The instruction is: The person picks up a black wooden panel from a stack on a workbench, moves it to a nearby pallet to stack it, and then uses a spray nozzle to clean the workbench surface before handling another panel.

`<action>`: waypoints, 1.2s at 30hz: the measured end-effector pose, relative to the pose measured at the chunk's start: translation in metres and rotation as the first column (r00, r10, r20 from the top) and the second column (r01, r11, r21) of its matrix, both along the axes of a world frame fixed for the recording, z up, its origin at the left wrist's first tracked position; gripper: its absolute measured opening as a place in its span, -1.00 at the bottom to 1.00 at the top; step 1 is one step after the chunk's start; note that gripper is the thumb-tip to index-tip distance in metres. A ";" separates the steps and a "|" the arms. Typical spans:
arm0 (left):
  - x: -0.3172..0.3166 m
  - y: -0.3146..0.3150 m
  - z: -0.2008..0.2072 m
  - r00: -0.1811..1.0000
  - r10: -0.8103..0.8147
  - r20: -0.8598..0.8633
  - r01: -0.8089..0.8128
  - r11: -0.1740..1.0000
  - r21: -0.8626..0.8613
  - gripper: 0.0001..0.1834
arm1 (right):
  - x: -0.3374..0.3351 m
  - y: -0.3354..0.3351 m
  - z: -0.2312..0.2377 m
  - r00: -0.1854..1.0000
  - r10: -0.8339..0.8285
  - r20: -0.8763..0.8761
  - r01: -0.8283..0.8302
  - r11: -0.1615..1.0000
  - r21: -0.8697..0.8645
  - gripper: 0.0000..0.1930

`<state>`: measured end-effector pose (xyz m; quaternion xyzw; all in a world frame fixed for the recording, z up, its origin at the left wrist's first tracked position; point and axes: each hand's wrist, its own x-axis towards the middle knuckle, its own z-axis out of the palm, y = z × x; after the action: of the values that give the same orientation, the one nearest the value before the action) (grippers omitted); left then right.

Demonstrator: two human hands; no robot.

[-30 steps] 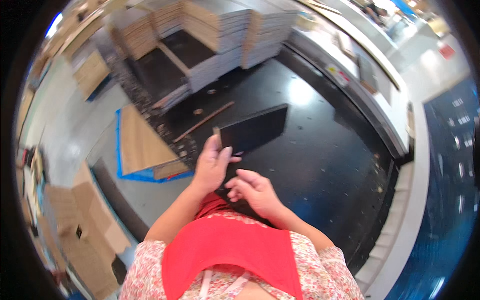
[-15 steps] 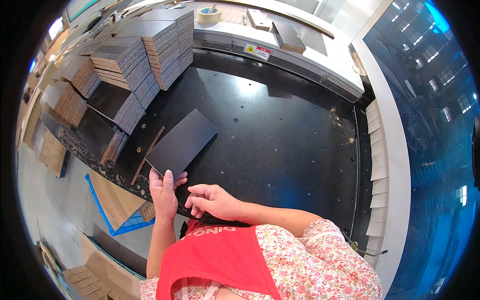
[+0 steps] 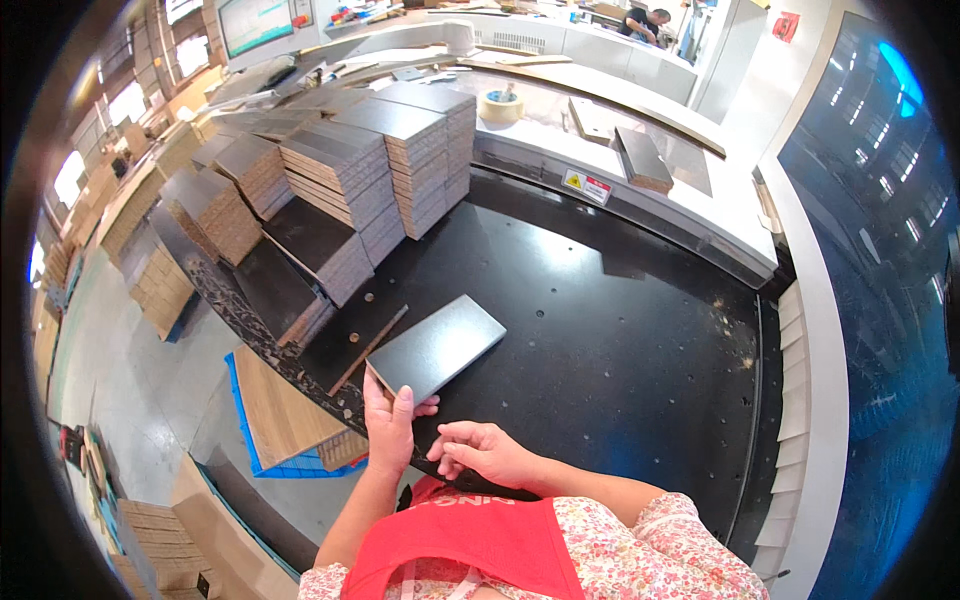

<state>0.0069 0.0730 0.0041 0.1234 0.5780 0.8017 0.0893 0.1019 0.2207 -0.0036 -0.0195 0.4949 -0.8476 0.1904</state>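
My left hand grips the near corner of a dark rectangular board, thumb on top and the other fingers partly under it. The board lies tilted across the view above the black worktable, its top face shining with reflected light. Close by on the right, my right hand is loosely curled with nothing visible in it, apart from the board. A thin brown strip lies on the table just left of the board.
Stacked dark boards with chipboard edges stand at the far left. A white ledge with a tape roll bounds the back. At right is a pleated white cover. Wooden panels lie on a blue pallet at lower left. Another person is far back.
My view has tilted up, so the scene sits lower and further right, and the background person shows. The board now catches bright glare. My left hand keeps its grip.
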 end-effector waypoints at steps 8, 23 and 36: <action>0.002 0.001 0.004 0.999 -0.010 -0.049 0.011 1.000 0.010 -0.16 | 0.002 0.001 -0.006 1.000 -0.006 -0.007 0.006 0.998 -0.057 -0.69; 0.003 0.003 0.004 1.000 -0.002 -0.021 0.003 0.999 0.033 -0.17 | 0.002 0.003 -0.001 1.000 0.006 0.011 -0.006 1.000 -0.029 -0.70; 0.003 0.001 0.003 0.999 0.011 -0.034 -0.010 1.000 0.022 -0.19 | 0.001 0.001 -0.005 1.000 0.016 -0.007 -0.016 0.999 -0.044 -0.69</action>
<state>0.0103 0.0737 0.0073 0.1352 0.5712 0.8062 0.0738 0.1032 0.2216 -0.0081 -0.0304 0.4766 -0.8567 0.1951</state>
